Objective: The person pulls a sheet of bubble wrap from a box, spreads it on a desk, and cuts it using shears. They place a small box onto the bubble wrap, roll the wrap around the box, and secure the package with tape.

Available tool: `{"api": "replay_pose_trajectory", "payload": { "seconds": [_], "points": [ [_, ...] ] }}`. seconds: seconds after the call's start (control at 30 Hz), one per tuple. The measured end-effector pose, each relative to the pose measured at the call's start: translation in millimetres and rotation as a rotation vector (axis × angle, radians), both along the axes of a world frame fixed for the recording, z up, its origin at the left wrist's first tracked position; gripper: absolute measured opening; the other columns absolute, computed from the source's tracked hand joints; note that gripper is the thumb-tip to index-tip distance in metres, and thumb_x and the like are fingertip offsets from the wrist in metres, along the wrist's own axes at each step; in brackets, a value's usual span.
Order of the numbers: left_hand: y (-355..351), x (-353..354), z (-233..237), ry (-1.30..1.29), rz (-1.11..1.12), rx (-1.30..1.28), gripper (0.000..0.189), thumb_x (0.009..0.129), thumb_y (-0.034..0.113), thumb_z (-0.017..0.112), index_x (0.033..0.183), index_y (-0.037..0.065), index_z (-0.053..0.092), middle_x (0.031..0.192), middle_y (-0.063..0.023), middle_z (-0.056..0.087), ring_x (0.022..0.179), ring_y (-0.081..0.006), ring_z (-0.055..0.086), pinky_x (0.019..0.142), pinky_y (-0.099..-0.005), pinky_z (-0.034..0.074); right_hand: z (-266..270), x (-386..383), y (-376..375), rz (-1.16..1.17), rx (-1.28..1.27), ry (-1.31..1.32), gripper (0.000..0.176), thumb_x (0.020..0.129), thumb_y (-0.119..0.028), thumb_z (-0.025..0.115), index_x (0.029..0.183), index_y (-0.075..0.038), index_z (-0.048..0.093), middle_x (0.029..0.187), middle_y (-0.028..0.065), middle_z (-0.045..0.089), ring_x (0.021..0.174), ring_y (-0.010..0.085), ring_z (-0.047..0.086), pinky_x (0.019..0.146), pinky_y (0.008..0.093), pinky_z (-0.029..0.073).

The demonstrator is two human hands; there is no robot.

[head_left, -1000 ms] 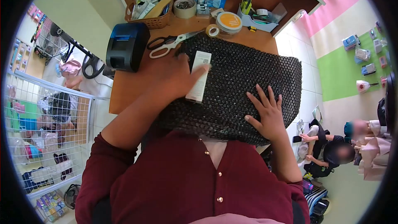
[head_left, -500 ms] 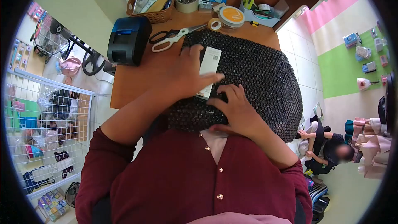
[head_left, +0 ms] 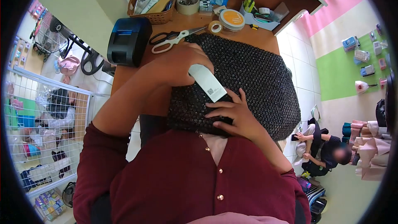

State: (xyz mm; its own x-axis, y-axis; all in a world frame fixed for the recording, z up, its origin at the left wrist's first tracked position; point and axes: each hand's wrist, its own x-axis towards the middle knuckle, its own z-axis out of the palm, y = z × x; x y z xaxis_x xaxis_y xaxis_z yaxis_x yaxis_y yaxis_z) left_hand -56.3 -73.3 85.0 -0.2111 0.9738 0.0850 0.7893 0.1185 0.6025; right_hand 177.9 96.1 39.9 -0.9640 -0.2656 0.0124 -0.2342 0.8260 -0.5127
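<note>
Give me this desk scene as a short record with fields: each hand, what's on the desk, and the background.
left hand: grips a white box, tilted over the wrap
right hand: fingers spread on black bubble wrap
desk: printer, scissors, tape roll, basket
background: person seated on the floor at right

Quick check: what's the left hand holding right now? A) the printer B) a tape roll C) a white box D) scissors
C: the left hand grips the white box over the black bubble wrap; the scissors lie untouched on the desk.
</note>
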Motion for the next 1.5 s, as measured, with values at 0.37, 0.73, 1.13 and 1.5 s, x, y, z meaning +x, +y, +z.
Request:
{"api": "replay_pose_trajectory", "payload": {
  "seconds": [0.37,0.73,1.13,1.5],
  "points": [
    [17.3,-10.7,-68.8,-0.013,-0.152,0.399,0.041,0.067,-0.015,0.068,0.1,0.009,0.064,0.146,-0.0142,0.05,0.144,-0.0405,0.036,0.116,-0.0485,0.037,-8.8,3.0,-0.6,-0.497,-0.506,-0.001,0.035,0.083,-0.028,0.079,0.105,-0.007,0.062,0.093,0.0075,0.062,0.095,0.0246,0.061,0.111,0.0555,0.028],
    [-5.9,-1.5,-38.3,-0.233,0.315,0.175,0.041,0.077,-0.001,0.069,0.112,0.004,0.05,0.132,-0.0199,0.054,0.128,-0.0315,0.055,0.094,-0.0375,0.051,-8.9,-27.0,-33.0,-0.424,-0.093,0.216,0.075,0.074,-0.034,0.083,0.139,-0.01,0.055,0.115,0.008,0.057,0.105,0.0246,0.055,0.093,0.0408,0.036],
    [7.9,15.4,-41.4,-0.409,0.495,0.259,0.055,0.085,0.024,0.081,0.122,-0.003,0.05,0.111,-0.0151,0.065,0.104,-0.0212,0.067,0.085,-0.0336,0.055,-5.2,-34.2,-32.6,-0.289,-0.029,0.203,0.082,0.073,-0.029,0.084,0.146,-0.021,0.049,0.135,0.0094,0.05,0.124,0.028,0.048,0.097,0.0448,0.035],
    [18.0,1.8,-67.8,-0.359,0.445,0.384,0.047,0.089,0.025,0.076,0.125,0.002,0.059,0.097,-0.0167,0.073,0.087,-0.0204,0.073,0.074,-0.0321,0.058,-10.1,-34.5,-31.8,-0.34,-0.028,0.199,0.102,0.078,-0.036,0.082,0.155,-0.004,0.024,0.157,0.023,0.031,0.139,0.0369,0.04,0.105,0.0486,0.031]
  ]
}}
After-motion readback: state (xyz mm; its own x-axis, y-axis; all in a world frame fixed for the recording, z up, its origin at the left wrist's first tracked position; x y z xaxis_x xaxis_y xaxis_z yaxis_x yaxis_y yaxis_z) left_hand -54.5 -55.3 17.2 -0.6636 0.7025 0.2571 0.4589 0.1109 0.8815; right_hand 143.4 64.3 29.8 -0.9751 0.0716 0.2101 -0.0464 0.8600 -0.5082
